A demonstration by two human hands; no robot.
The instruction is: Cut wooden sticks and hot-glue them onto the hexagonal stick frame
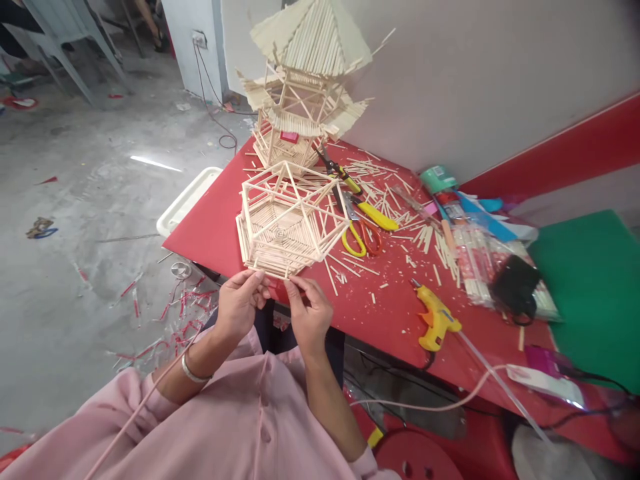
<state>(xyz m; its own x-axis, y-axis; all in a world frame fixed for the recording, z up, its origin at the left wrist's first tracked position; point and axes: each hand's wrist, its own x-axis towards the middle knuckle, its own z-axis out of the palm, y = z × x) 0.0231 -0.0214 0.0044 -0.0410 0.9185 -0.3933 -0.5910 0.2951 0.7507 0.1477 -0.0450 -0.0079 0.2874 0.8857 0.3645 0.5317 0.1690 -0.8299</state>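
Observation:
A hexagonal frame of thin wooden sticks (305, 235) stands on a woven stick base near the table's front edge. At its near side, my left hand (240, 300) and my right hand (309, 312) are both closed, fingertips pinched on a thin wooden stick (273, 272) at the base's front rim. Whether it is loose or fixed to the rim I cannot tell. Behind the frame rises a taller pagoda model (305, 93) of the same sticks, with tiered roofs.
Scissors (356, 243), yellow-handled pliers (375, 215) and loose sticks (373, 180) lie right of the frame on the red table (205, 233). A yellow glue gun (436, 319) lies farther right, near bagged sticks (477, 267) and a green board (590, 287). A cord crosses the front.

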